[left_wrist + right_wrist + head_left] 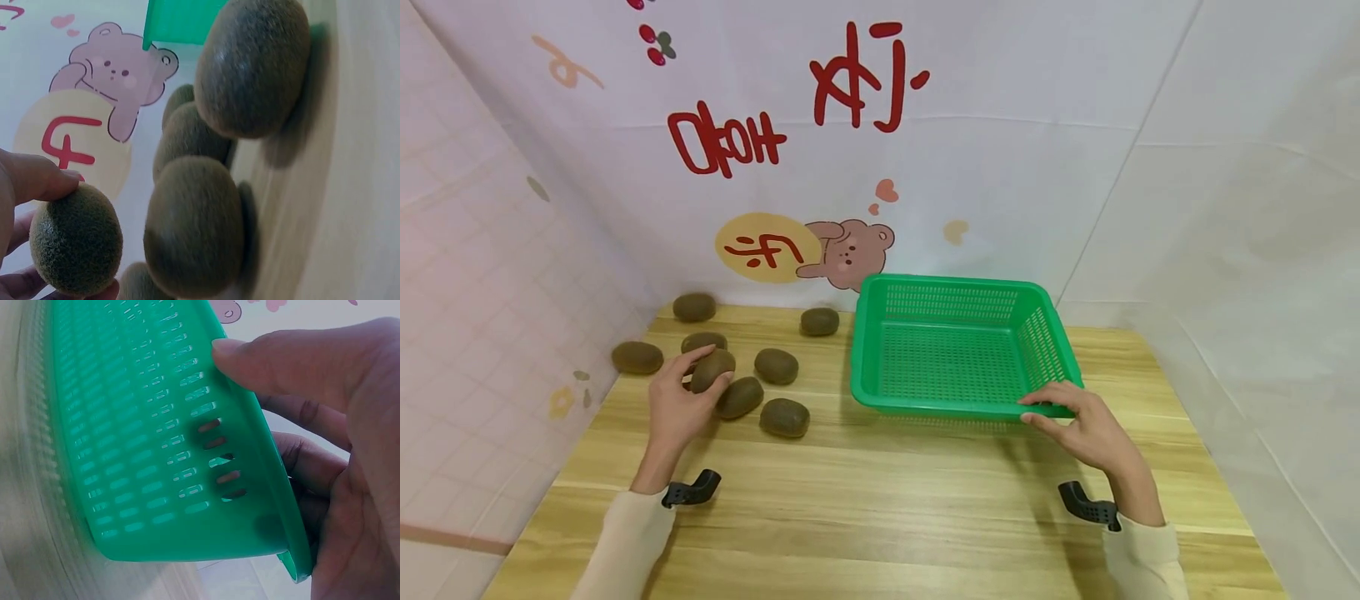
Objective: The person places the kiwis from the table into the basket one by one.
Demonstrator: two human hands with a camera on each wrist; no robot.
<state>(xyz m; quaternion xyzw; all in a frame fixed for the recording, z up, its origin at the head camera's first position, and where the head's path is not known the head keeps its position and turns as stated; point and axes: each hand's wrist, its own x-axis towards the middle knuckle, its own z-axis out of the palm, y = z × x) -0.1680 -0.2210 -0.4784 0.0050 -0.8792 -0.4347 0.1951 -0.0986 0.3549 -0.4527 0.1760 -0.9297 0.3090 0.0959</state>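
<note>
My left hand (681,404) grips a brown kiwi (713,371) between thumb and fingers, raised over the other kiwis at the left of the table. In the left wrist view the held kiwi (76,239) is apart from the larger-looking ones on the wood. My right hand (1090,429) pinches the front right rim of a green plastic basket (951,408). Its thumb (244,362) lies on the outer side while the other fingers reach over the rim to the inside. The basket's perforated floor shows bare.
Several kiwis lie spread on the wooden table (880,500), one kiwi (819,322) close to the basket's left side and another kiwi (637,357) at the left edge. A printed white cloth (1000,167) hangs behind, and pale walls flank both sides.
</note>
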